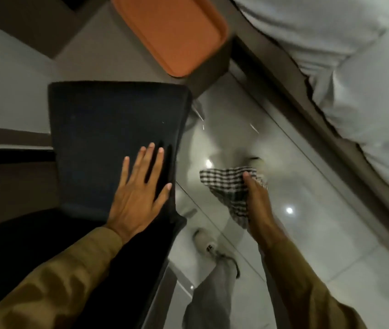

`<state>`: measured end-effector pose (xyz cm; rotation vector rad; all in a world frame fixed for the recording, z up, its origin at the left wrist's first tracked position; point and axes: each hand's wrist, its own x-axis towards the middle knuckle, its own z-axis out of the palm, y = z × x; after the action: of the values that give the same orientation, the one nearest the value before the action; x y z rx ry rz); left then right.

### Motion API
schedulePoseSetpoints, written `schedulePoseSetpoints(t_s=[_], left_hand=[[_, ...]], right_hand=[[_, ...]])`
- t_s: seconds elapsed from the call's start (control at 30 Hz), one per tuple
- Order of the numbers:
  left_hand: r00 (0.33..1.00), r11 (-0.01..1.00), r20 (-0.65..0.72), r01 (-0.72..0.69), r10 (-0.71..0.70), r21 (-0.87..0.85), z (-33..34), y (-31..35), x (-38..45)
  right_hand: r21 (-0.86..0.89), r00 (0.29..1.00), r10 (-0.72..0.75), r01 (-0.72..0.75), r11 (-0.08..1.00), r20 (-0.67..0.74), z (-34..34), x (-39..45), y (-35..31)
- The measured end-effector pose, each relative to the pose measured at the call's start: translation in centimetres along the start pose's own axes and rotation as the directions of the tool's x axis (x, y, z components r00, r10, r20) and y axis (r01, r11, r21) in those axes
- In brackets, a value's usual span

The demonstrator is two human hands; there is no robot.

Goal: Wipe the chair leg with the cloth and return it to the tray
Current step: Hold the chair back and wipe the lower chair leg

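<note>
We are looking down over a dark chair seat [115,138] with our left hand [139,188] lying flat on it, fingers spread and holding nothing, the palm pressing near the seat's right edge. The olive sleeve [53,281] of that arm is running down to the lower left corner.

Further right, above the seat, the orange tray [172,32] is sitting on a brown ledge, and we are seeing nothing on the part of it that shows. It is well apart from the cloth.

To the right of the seat, over the glossy grey floor [319,222], our right hand [257,195] is closing around the checked cloth [229,186], which is bunched in the fingers and hanging to the left and below the hand. The chair leg is not clearly showing here; we cannot tell whether the cloth is touching it.

Below the cloth, a pale shoe [204,241] and a grey trouser leg [212,293] are standing on the floor, and another shoe is peeking out just beyond the hand.

At the far right, white bedding [355,67] is draping over a brown bed frame.
</note>
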<state>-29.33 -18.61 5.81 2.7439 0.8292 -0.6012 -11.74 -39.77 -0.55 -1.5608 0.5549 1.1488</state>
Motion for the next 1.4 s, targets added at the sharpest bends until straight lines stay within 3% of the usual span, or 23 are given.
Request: schedulePoseSetpoints(t_s=[0.2, 0.5, 0.63, 0.73, 0.9, 1.1, 1.4], left_hand=[[0.997, 0.996, -0.076, -0.012, 0.019, 0.092, 5.9, 1.4, 0.4], [0.962, 0.994, -0.263, -0.048, 0.073, 0.098, 11.7, 1.2, 5.0], [0.951, 0.994, -0.293, -0.079, 0.098, 0.077, 12.8, 0.3, 6.4], [0.937, 0.997, -0.341, -0.067, 0.076, 0.037, 13.4, 0.1, 7.1], [0.904, 0.999, -0.427, -0.046, 0.031, -0.025, 14.6, 0.3, 7.1], [0.904, 0.998, -0.424, -0.066, 0.054, -0.014, 15.1, 0.0, 7.3], [0.921, 0.998, -0.387, -0.051, 0.034, -0.033, 14.1, 0.8, 7.2]], right_hand=[[-0.045, 0.994, 0.109, -0.109, 0.993, 0.000, -3.2, -0.3, 11.4], [-0.138, 0.995, 0.023, -0.010, 0.990, 0.094, 1.9, 0.9, 22.1], [-0.068, 0.955, 0.100, -0.084, 0.994, 0.278, 5.5, 0.6, 24.0], [0.037, 0.938, 0.132, -0.151, 0.988, 0.320, 7.2, 0.9, 25.4], [0.062, 0.963, 0.114, -0.133, 0.989, 0.245, 9.1, 6.5, 27.6], [0.118, 0.962, 0.226, -0.245, 0.962, 0.154, 8.6, 12.4, 27.9], [0.120, 0.961, 0.131, -0.164, 0.979, 0.243, 9.2, 2.4, 25.8]])
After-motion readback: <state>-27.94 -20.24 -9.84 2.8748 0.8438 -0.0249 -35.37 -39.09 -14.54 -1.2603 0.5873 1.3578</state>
